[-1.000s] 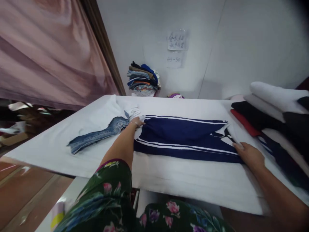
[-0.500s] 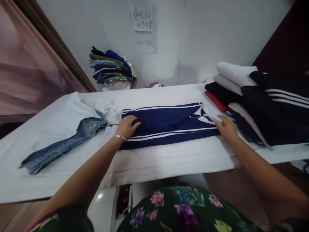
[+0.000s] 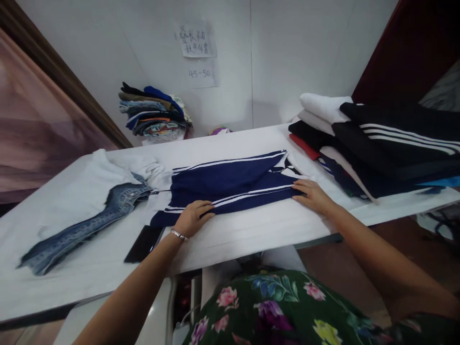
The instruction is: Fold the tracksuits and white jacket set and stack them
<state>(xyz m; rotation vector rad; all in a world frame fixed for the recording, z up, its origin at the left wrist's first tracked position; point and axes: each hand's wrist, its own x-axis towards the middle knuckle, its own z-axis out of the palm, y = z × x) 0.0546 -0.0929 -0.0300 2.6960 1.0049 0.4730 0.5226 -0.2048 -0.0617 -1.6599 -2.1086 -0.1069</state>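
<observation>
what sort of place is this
Likely a clothing workroom, though the pictures can't confirm it: a white-covered table bears a flat navy garment, folded clothes are piled at the right, and handwritten papers are on the wall.

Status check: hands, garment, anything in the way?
Left hand on near edge of navy garment, right hand near right end. Garment spread on white table. Clothes pile beyond right end, dark flat object by left end; neither covers it.

Navy garment (image 3: pixel 223 181) of matt cloth, denim piece (image 3: pixel 117 205), shiny metal-looking bracelet (image 3: pixel 178 235)
</observation>
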